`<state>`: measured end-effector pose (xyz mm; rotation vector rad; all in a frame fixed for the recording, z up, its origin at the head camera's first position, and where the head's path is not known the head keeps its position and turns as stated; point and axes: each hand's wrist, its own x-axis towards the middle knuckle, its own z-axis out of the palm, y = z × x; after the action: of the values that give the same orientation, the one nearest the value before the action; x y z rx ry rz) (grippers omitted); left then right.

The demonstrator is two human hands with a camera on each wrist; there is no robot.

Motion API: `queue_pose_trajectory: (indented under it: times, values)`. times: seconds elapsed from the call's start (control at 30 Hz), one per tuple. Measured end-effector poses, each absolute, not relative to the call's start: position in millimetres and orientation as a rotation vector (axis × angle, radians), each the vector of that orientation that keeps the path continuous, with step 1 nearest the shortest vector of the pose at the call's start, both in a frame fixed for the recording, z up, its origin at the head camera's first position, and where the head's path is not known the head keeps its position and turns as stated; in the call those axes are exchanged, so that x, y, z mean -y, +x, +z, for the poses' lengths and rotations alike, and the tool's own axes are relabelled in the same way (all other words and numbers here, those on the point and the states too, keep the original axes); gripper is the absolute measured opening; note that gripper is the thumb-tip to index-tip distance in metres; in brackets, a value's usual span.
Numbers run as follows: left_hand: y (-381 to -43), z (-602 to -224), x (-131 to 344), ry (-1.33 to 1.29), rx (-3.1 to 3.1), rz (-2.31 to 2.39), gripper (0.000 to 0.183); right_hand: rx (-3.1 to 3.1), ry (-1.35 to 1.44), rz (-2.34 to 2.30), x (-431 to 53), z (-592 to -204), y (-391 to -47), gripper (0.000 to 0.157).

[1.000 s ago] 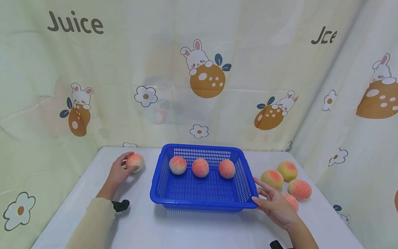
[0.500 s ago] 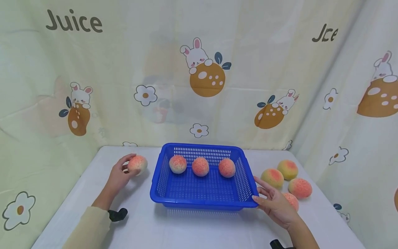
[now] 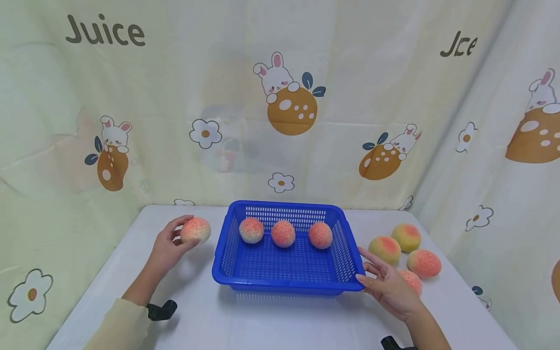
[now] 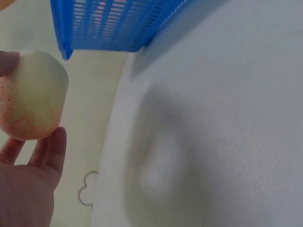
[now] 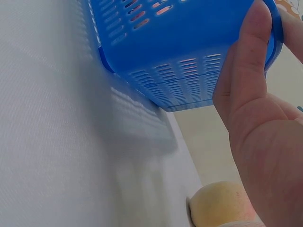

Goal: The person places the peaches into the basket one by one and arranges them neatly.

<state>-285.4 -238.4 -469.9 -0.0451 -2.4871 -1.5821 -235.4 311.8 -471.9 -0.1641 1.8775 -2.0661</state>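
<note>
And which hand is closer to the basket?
Right. The right hand holds the blue basket by its right side; the left hand is apart, left of it, holding a peach.

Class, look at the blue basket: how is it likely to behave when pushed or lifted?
The blue basket is probably stiff: its rim looks undistorted where the right hand grips it. It is likely light for its size, given its perforated walls. If tilted, the three round peach-like fruits inside would probably roll, lying loose.
</note>
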Motion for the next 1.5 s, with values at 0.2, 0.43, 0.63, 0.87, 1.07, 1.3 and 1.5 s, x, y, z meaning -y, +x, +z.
queue_pose_trajectory:
  times: [0.2, 0.43, 0.63, 0.87, 1.07, 1.3, 1.5]
  values:
    - [-274.8, -461.7, 230.0, -0.06, 2.46, -1.614, 0.069, -1.876, -0.164, -2.068, -312.0, -472.4, -235.0, 0.081]
    - [-262.9, -454.9, 219.9, -0.098, 2.414, -1.625, 0.065, -1.891, -0.165, -2.066, -311.6, -473.5, -235.1, 0.081]
    - [-255.0, -447.7, 210.6, -0.111, 2.392, -1.659, 0.064, -1.896, -0.155, -2.066, -310.5, -472.6, -234.3, 0.08]
    - [-248.3, -438.3, 195.1, -0.122, 2.39, -1.686, 0.064, -1.886, -0.157, -2.069, -310.6, -471.9, -234.5, 0.08]
    - [-244.2, -431.6, 178.9, -0.095, 2.414, -1.667, 0.063, -1.887, -0.147, -2.073, -310.5, -471.5, -234.5, 0.08]
    - [-241.4, -426.5, 157.6, -0.098, 2.408, -1.685, 0.064, -1.873, -0.169, -2.084, -312.8, -472.5, -234.1, 0.079]
    - [-239.9, -422.9, 138.3, -0.131, 2.411, -1.682, 0.071, -1.848, -0.226, -2.102, -313.3, -473.9, -234.2, 0.08]
